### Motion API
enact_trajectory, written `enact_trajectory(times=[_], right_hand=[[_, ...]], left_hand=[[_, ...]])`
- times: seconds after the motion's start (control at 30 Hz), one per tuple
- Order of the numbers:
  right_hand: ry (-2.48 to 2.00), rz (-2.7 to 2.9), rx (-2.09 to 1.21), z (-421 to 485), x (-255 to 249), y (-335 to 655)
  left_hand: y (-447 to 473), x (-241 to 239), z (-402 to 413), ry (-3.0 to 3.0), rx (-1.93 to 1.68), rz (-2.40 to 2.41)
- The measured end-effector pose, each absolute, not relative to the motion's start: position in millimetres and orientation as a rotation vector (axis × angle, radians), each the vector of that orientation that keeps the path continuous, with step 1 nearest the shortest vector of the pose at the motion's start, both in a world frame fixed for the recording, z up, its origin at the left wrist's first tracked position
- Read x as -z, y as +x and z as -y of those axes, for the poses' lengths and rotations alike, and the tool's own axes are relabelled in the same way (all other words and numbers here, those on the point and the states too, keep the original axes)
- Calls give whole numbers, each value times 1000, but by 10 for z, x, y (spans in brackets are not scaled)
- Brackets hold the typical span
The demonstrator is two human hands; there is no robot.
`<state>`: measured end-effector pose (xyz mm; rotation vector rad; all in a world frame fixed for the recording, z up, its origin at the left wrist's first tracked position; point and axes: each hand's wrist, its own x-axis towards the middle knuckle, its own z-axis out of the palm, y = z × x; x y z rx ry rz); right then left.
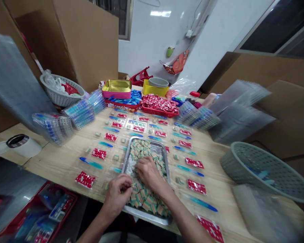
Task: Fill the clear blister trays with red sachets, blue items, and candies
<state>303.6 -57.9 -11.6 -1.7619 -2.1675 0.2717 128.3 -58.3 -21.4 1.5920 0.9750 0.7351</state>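
A metal tray point(168, 175) full of small tan-and-green striped squares point(144, 199) lies on the table before me. My right hand point(148, 171) reaches over the tray, its bent fingers down among the squares; their tips are hidden. At the tray's left edge, my left hand point(119, 191) has thumb and forefinger closed in a pinch; whatever is between them is too small to make out. Clear plastic packs lie in rows on both sides, with a blue pen point(91, 163), a red white-dotted packet point(85, 179) and a striped square point(116, 157) among their contents.
Behind the rows stand a red tray of shiny red packets point(159, 104) and a box of blue pens point(124, 105). Stacked clear trays point(78, 113) and a white cup point(24, 145) are at left. A grey-green basket point(266, 168) stands at right.
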Motion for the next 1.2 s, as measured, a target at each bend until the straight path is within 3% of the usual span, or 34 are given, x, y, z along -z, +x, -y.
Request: enact_trajectory(times=[0.27, 0.8, 1.2], right_hand=[[-1589, 1662, -754, 1026, 41, 3006], [-1597, 1860, -695, 1168, 2, 2818], [-1636, 1834, -726, 1177, 15, 2821]], left_hand=[[1360, 190, 634, 1573, -737, -912], [1259, 82, 680, 1851, -474, -1021], [1284, 166, 687, 1847, -502, -1021]])
